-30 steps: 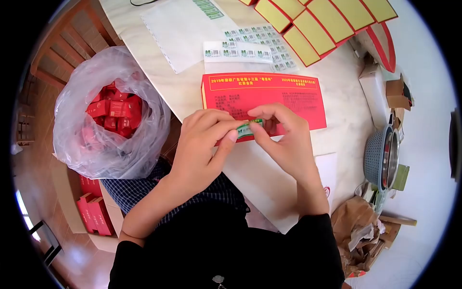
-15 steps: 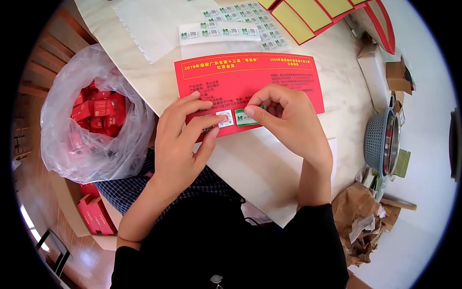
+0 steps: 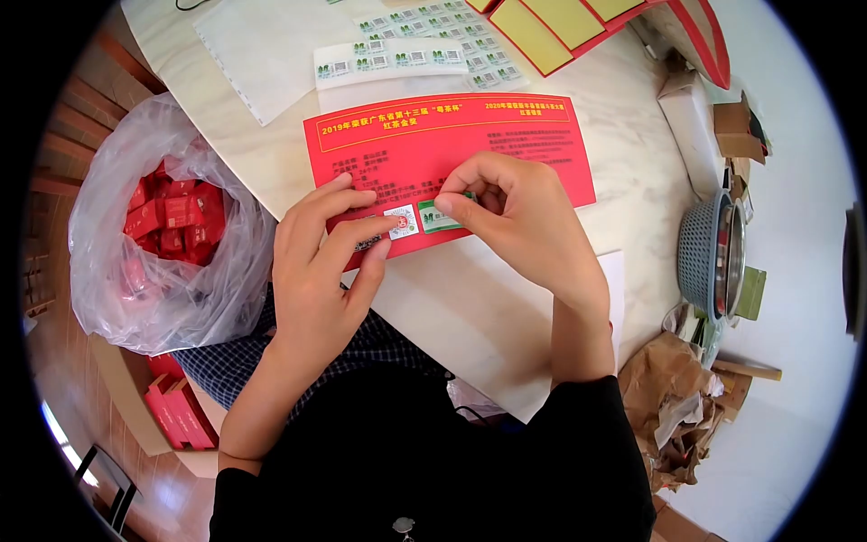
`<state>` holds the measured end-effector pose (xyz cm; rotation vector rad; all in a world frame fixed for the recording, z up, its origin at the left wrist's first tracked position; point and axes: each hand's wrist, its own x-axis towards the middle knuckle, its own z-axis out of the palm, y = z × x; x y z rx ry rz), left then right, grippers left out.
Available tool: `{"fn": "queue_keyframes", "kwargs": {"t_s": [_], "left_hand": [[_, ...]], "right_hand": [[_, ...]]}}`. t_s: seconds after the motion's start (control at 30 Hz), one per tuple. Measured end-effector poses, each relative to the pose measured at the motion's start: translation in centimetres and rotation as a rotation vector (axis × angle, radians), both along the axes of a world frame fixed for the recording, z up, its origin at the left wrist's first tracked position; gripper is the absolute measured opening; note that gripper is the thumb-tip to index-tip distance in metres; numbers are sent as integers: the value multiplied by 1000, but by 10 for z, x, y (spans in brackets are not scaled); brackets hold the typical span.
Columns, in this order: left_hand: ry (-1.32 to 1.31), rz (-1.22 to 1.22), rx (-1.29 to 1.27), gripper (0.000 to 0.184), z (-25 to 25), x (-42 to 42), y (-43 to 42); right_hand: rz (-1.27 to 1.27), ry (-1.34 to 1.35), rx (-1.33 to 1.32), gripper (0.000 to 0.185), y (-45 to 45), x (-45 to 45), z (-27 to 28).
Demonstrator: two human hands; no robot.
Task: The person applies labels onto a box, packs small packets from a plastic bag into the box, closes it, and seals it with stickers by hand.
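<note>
A flat red card (image 3: 533, 167) with yellow and dark printing lies on the table. On its lower edge is a green-and-white sticker label (image 3: 436, 217), beside a square white code label (image 3: 399, 222). My left hand (image 3: 321, 248) rests on the card's lower left, fingers spread, one fingertip at the code label and partly covering a dark printed code. Thumb and forefinger of my right hand (image 3: 519, 217) are pinched at the right part of the green-and-white label, hiding that end. Whether the label's covered end is fully stuck down I cannot tell.
Behind the card are sheets of similar stickers (image 3: 433, 56) and a red box with yellow compartments (image 3: 533, 41). At left stands a plastic bag (image 3: 90, 244) of small red packets. A grey basket (image 3: 700, 257) and crumpled brown paper (image 3: 664, 379) are at right.
The view has shifted slightly, so the card, table and hands appear further left. Both hands keep nearly the same pose on the card and label.
</note>
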<state>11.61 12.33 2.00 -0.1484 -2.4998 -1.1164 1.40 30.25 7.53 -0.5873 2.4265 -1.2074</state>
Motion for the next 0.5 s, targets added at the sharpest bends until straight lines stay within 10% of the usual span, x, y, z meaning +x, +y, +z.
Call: {"fn": "queue_keyframes", "kwargs": {"t_s": [0.5], "left_hand": [[-42, -73, -316, 62, 1, 8, 11]], "right_hand": [[15, 89, 57, 11, -3, 6, 1]]}}
